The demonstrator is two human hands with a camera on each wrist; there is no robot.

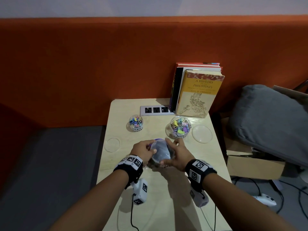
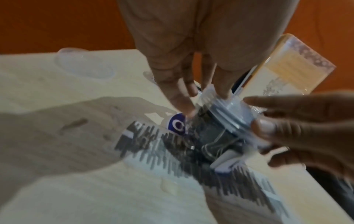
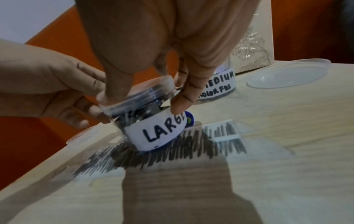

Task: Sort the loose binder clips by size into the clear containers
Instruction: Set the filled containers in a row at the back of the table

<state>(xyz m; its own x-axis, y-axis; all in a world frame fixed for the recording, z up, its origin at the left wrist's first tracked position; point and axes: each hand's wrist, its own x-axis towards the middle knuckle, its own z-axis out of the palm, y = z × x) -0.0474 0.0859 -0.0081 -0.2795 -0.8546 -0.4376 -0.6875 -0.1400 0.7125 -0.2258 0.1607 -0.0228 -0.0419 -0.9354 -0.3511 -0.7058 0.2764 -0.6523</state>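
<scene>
A clear round container labelled LARGE [image 3: 159, 133], with dark binder clips inside and a clear lid [image 3: 134, 91] on top, sits tilted at the table's middle [image 1: 161, 152]. My left hand [image 1: 145, 151] grips its left side, fingertips on the lid rim [image 2: 216, 97]. From the right, my right hand [image 1: 175, 154] holds it with the thumb on the lid and fingers down the far wall [image 3: 178, 109]. Two open clear containers stand behind: a small one [image 1: 135, 123] and a medium one [image 1: 180, 126], both with colourful clips.
Two loose clear lids lie on the table, one left [image 1: 112, 145], one right [image 1: 202, 134]. Books [image 1: 198, 92] and a power strip [image 1: 155, 110] stand at the back edge. Something blue-purple [image 3: 189, 119] shows behind the large container. A cardboard box [image 1: 255, 165] and grey cushion sit right.
</scene>
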